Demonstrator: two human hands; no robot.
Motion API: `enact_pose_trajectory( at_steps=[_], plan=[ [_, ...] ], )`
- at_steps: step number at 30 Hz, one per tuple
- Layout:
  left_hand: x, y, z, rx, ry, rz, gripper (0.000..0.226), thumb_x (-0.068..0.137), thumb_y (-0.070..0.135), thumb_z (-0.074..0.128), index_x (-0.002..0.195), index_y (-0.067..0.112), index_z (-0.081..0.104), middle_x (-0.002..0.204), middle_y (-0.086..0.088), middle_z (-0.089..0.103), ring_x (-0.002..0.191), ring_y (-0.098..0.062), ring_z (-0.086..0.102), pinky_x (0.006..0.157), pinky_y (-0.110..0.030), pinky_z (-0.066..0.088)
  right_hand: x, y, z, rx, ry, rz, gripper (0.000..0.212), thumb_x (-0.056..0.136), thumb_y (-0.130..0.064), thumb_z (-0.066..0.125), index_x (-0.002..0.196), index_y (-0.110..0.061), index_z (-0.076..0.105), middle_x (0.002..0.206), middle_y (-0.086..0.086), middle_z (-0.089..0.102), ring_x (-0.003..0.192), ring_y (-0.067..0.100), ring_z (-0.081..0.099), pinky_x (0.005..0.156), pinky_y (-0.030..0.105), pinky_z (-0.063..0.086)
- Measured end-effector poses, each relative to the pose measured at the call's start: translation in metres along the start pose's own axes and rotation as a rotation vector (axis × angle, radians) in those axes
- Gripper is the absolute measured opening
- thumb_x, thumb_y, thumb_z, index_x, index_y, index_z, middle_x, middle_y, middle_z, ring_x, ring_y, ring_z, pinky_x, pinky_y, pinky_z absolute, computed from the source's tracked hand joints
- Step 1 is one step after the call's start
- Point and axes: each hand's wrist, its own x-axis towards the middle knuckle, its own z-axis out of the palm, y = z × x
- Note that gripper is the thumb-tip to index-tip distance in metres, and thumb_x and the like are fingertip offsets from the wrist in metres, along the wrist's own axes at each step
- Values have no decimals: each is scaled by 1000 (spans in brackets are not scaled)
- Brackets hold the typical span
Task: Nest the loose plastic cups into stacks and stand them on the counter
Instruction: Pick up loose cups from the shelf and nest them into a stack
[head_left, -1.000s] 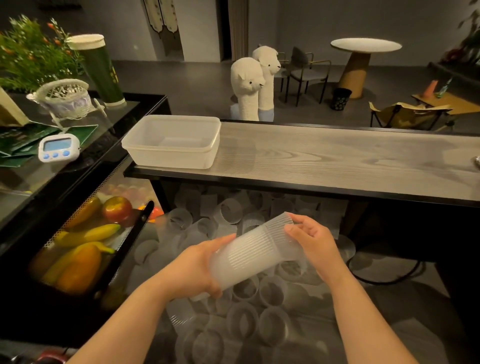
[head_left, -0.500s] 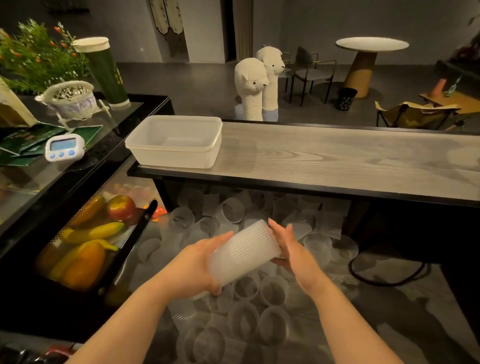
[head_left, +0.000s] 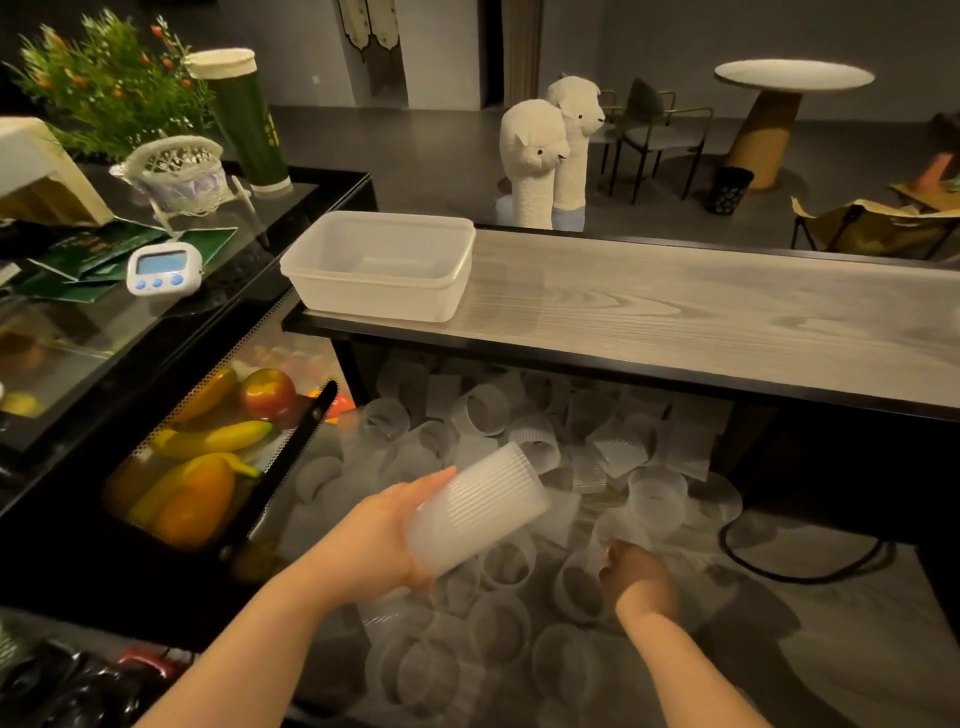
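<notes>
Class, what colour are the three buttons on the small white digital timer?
Blue, on the small white digital timer; the head view shows it best.

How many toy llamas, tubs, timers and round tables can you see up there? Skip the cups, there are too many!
Toy llamas: 2
White plastic tub: 1
Kitchen timer: 1
Round table: 1
Total: 5
</notes>
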Motion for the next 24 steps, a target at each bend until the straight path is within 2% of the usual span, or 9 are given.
enact_pose_trajectory(
  at_steps=[2,4,6,9,12,14,16,20,24],
  plan=[
    [2,0,2,-3,-17,2,115,61,31,85,148,54,13,139,20,40,120,-8,43,101,-31,44,-8,4,-14,90,44,44,14,93,-20,56,100,-22,69,107,5,69,94,24,63,77,28,47],
    [3,3,4,7,-44,7,115,61,30,84,148,54,13,139,20,39,119,-7,42,102,-32,45,-14,6,-30,156,81,73,12,93,-17,57,86,-26,61,95,0,64,85,21,59,80,32,49],
    [6,9,6,20,-74,20,115,62,29,84,149,53,13,140,20,39,119,-6,41,102,-32,45,-25,6,-47,272,192,-27,10,90,-16,63,82,-22,60,86,-3,64,81,18,61,76,36,53],
    [9,21,8,47,-127,60,115,63,25,83,149,53,13,140,20,36,117,-6,39,100,-31,45,-41,-4,-79,576,259,-106,10,85,-30,72,83,-22,68,78,-2,69,74,17,65,65,35,56],
    [10,31,7,35,-148,102,111,64,21,80,147,56,16,138,25,36,115,-2,39,96,-27,45,-44,-18,-101,786,175,-127,6,85,-16,72,84,-18,68,81,6,70,72,20,65,64,33,55],
    [8,38,3,18,-168,140,109,63,20,79,146,58,19,137,27,36,116,-1,41,95,-25,46,-45,-24,-109,777,100,-188,13,83,-6,73,83,-18,70,81,9,72,74,25,67,67,40,56],
    [6,45,-3,-29,-188,147,109,61,18,79,143,62,21,135,29,36,115,-4,45,93,-28,50,-49,-28,-112,698,52,-254,19,80,-2,73,83,-21,72,83,6,73,80,24,67,70,40,56],
    [2,55,-8,-62,-203,169,109,59,19,79,136,71,23,135,30,36,116,-7,45,89,-32,55,-52,-34,-114,488,55,-382,15,78,-12,78,88,-21,71,86,-4,69,81,15,64,64,18,51],
    [1,61,-10,-53,-190,201,110,60,14,79,138,69,22,131,33,36,114,-4,45,86,-27,56,-51,-38,-99,319,8,-516,14,83,-13,70,90,-25,68,88,-6,67,83,14,63,71,27,54]
  ],
)
